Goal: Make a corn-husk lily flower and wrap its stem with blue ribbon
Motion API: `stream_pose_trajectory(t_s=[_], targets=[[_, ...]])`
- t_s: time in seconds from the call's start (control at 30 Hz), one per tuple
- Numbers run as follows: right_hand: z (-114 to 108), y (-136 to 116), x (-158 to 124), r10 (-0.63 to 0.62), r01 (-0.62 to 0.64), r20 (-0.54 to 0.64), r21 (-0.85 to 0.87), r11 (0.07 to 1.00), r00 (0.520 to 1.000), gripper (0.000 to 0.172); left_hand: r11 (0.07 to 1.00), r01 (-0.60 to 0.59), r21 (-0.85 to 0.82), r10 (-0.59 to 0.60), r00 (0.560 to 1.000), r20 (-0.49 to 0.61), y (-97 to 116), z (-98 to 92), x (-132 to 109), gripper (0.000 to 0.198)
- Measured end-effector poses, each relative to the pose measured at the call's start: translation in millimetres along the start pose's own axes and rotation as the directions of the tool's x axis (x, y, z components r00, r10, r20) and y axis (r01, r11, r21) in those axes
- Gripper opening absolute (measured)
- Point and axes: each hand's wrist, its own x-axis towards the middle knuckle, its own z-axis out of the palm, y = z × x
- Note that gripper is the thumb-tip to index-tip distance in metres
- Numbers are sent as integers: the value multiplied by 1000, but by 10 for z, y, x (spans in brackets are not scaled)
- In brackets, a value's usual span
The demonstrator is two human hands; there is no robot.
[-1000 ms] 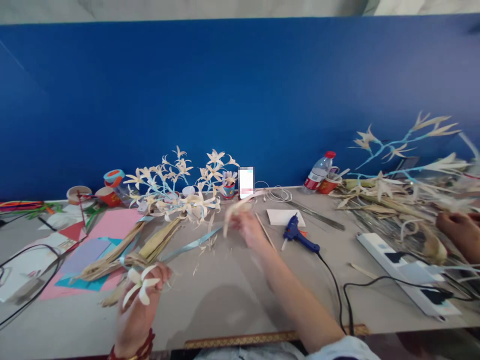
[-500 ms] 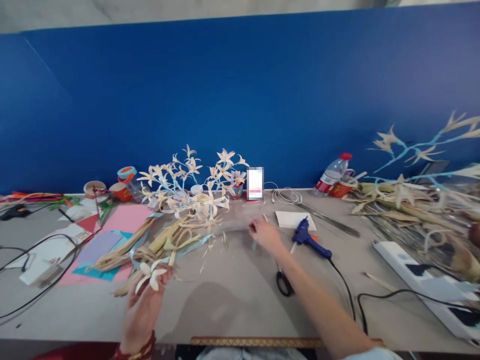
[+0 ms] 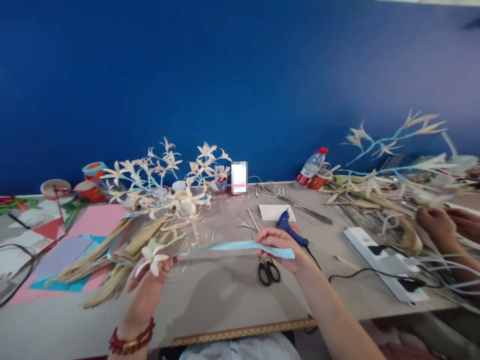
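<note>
My left hand (image 3: 144, 285) is closed on a small cream husk flower (image 3: 153, 256), held up over the grey table (image 3: 225, 305). My right hand (image 3: 285, 247) pinches a light blue ribbon (image 3: 240, 246), which stretches level between both hands. Black scissors (image 3: 268, 270) lie on the table just below my right hand. A blue glue gun (image 3: 290, 231) lies just behind that hand.
Branches of husk flowers (image 3: 165, 175) and dried husks (image 3: 123, 250) lie left of centre, on coloured paper (image 3: 75, 240). A white power strip (image 3: 378, 262) with cables lies right. Another person's hands (image 3: 442, 227) work among husks at far right. A bottle (image 3: 311, 170) stands by the blue wall.
My right hand dropped the husk strip it was waving, came nearer and took hold of the blue ribbon, now pulled taut. The scissors came into view below it.
</note>
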Motion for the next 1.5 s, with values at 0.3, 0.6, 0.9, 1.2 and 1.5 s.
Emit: stream_pose_trajectory(t_s=[0.3,0.6,0.9,1.2,1.5], targets=[[-282,296,-464,-212,271,-228,268,925,950,25,978,209,14,-209,967,144,-235,557,-65,16],[-396,308,-631,-411,428,-359,-34,903,838,25,948,315,-42,-309,945,109,-291,550,-194,18],[142,744,-373,-359,316,-52,-369,874,932,21,836,504,-218,-484,864,140,-400,1007,-228,6],[255,685,-351,-309,307,66,-423,852,949,29,703,603,-378,-576,794,196,-510,1100,-167,3],[385,641,-338,-415,307,-45,-600,739,909,27,691,610,-388,-572,789,222,-489,1093,-185,6]])
